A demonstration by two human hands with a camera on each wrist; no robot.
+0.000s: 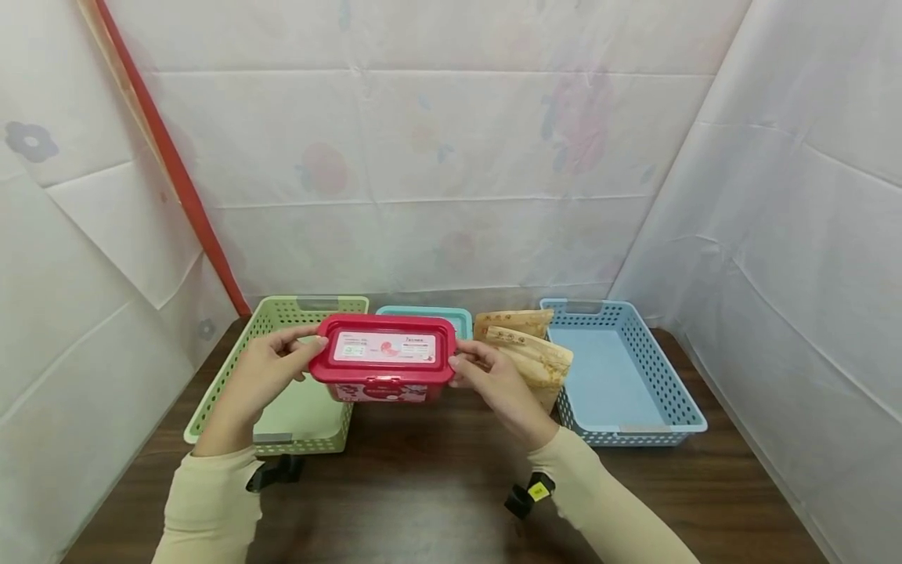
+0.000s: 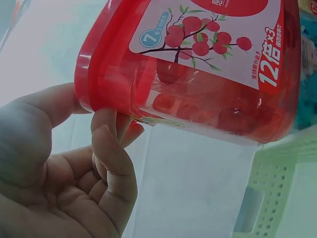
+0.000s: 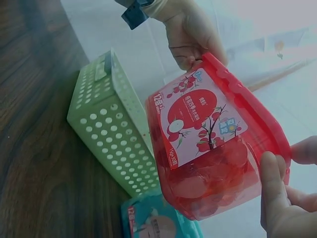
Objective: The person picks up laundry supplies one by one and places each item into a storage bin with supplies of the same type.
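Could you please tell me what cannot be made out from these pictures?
Head view: most of the teal box, hidden behind the red box.
Head view: fine print on the lid label, too small to read.
Head view: the rear packet's lower part, behind the front packet.
Left wrist view: part of the red box, cut off by the top edge.

A red, see-through tub (image 1: 384, 362) hangs in the air, its closed lid (image 1: 384, 347) facing up; a left hand (image 1: 266, 372) pinches it at nine o'clock, a right hand (image 1: 499, 384) at three. Branches of red berries decorate the front label (image 3: 200, 119) at six o'clock (I can just spot rounded red pieces (image 3: 213, 183) through the side).
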